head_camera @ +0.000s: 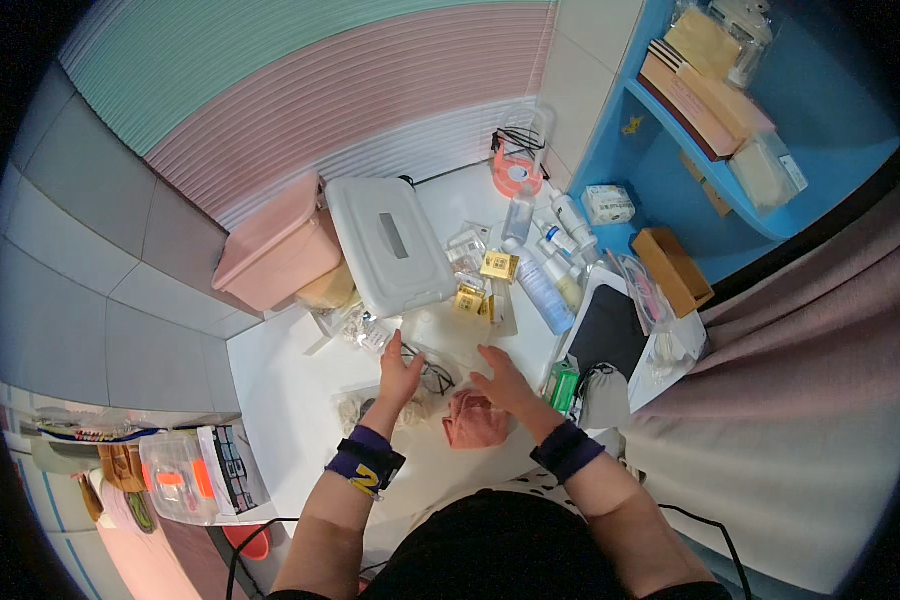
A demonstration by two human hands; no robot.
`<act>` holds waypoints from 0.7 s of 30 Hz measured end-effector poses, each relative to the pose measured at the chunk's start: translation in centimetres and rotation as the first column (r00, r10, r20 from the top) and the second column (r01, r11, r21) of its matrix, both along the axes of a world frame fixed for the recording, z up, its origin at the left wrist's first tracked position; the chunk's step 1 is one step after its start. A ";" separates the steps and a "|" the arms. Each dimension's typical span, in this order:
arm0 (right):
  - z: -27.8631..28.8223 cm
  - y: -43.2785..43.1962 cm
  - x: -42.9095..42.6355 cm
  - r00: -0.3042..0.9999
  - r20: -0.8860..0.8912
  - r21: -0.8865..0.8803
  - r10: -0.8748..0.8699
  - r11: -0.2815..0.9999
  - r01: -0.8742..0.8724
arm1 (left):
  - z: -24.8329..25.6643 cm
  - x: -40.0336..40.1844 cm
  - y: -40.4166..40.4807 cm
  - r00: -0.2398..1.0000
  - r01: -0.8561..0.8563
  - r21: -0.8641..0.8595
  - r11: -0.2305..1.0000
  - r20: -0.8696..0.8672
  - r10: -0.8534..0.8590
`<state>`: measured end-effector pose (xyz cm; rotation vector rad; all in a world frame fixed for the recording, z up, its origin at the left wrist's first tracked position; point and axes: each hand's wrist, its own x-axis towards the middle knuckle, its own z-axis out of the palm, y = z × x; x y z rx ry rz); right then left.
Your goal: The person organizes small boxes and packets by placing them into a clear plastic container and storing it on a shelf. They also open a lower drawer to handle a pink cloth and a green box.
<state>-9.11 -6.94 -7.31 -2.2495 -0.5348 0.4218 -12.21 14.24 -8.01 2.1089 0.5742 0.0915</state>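
Note:
My left hand [399, 379] is held over the white table [285, 397] with its fingers apart and nothing in them. My right hand [506, 381] is also spread and holds nothing. Between and beyond the fingertips lies a translucent plastic container or bag [450, 332]; whether either hand touches it is not plain. Dark-framed eyeglasses [440, 379] rest between the hands, partly hidden by the left one. A folded pink cloth [475, 421] lies just below my right hand. Beside my left wrist is a clear bag [349, 409] with beige contents.
Behind stand a white lidded storage box [367, 255] and a pink plastic bin [285, 244]. Small gold boxes [499, 266] and several bottles [541, 292] crowd the back right. A black pad [611, 326], a green box [565, 386] and a blue shelf [607, 161] are at the right.

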 end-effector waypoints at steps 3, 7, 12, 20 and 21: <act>0.9 -0.7 -0.2 0.989 -0.136 -0.008 -0.056 0.998 0.056 | -0.3 -0.6 -0.8 0.999 0.007 -0.042 0.999 -0.035 -0.009; 2.1 -1.9 -0.7 0.967 -0.241 0.003 -0.079 0.997 0.082 | -0.3 -2.6 -1.7 0.992 0.100 0.074 0.992 0.066 -0.105; 2.3 -2.4 0.0 0.977 -0.209 -0.021 -0.032 0.999 0.029 | -1.4 -1.7 -1.1 0.983 0.017 0.126 0.992 0.180 -0.039; 1.0 -1.3 1.1 0.976 -0.213 0.004 -0.048 0.999 0.050 | -3.3 -2.9 -1.6 0.999 -0.026 -0.119 0.993 -0.033 0.022; 0.9 -1.6 1.2 0.976 -0.213 -0.029 -0.047 0.999 0.042 | -2.8 -3.2 -2.1 0.998 -0.037 -0.144 0.989 -0.060 0.029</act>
